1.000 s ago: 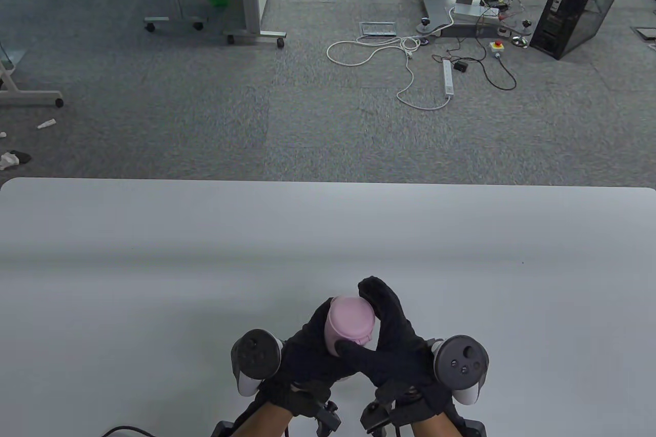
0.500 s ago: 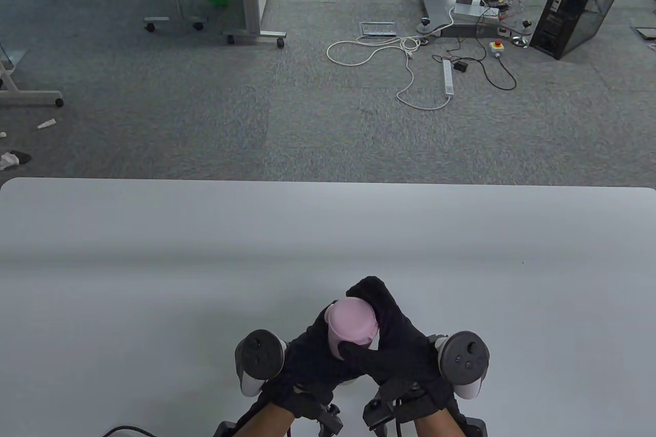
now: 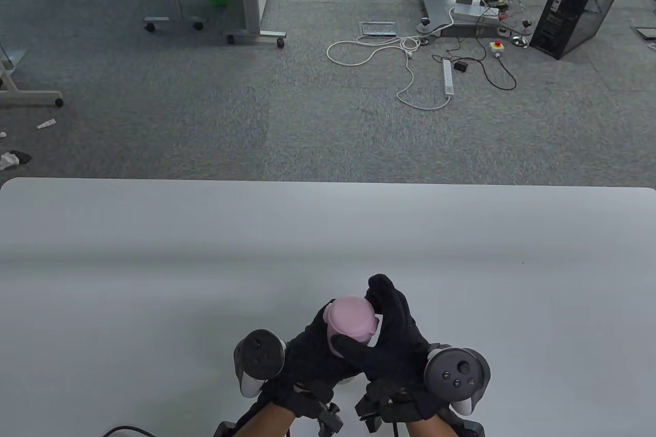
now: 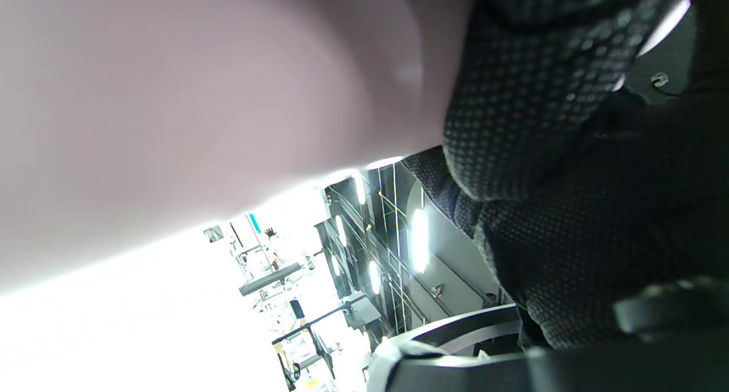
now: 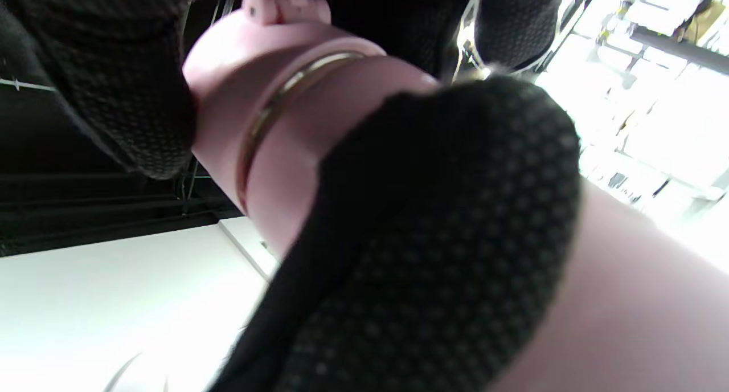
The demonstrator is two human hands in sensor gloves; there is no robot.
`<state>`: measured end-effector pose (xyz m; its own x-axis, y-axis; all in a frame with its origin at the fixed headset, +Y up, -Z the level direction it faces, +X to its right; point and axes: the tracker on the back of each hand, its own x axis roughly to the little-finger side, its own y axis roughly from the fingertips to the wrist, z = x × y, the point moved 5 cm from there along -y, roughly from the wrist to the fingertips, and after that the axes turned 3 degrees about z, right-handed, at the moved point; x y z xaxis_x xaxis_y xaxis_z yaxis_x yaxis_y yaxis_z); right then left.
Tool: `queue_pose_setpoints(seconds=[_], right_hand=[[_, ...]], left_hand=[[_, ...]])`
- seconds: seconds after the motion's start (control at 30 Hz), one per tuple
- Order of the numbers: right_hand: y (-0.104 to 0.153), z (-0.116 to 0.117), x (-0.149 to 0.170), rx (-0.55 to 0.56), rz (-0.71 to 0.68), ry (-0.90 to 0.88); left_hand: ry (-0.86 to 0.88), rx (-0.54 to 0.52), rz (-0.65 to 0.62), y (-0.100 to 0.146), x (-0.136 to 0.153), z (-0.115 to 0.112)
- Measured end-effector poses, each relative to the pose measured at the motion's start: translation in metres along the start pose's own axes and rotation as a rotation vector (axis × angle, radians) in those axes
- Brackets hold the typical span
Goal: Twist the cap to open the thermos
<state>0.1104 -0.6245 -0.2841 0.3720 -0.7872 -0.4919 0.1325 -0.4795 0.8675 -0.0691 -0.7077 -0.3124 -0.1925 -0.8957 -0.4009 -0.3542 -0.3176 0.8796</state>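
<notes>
Two grips at lower centre | thermos (image 3: 333,342) body is held closed by left hand (image 3: 307,360) for steadiness | cap (image 3: 351,318) is pinched by right hand (image 3: 389,345) for twisting

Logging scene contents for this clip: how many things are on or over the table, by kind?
Pink thermos: 1
Gloved hands: 2, left hand around the body, right hand on the cap
Hand trackers: 2, one on the left, one on the right
Total: 5
</notes>
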Motion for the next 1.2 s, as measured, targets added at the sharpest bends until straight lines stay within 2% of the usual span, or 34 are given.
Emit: queue_pose_setpoints(seconds=[0.23,0.33,0.63,0.8,1.0,1.1,1.2], right_hand=[[-0.005,0.008,0.012,-0.134,0.019,-0.237],[-0.004,0.011,0.008,-0.147,0.005,-0.195],[0.002,0.012,-0.006,-0.015,-0.021,0.104],[-0.002,0.011,0.003,-0.077,0.013,-0.058],[-0.007,0.015,0.014,-0.233,0.043,-0.297],[-0.006,0.016,0.010,-0.266,0.032,-0.263],[-0.004,0.017,0.006,-0.228,0.028,-0.178]], left_hand=[[0.026,0.003,0.004,0.000,0.001,0.001],[0.020,-0.013,0.005,0.000,0.001,0.003],[-0.021,-0.010,-0.013,0.001,-0.005,0.001],[-0.015,-0.009,-0.001,0.000,-0.003,0.002],[0.008,0.005,-0.007,0.000,-0.002,0.001],[0.011,-0.001,-0.003,0.000,-0.002,0.000],[0.009,-0.026,-0.001,0.000,-0.002,0.004]])
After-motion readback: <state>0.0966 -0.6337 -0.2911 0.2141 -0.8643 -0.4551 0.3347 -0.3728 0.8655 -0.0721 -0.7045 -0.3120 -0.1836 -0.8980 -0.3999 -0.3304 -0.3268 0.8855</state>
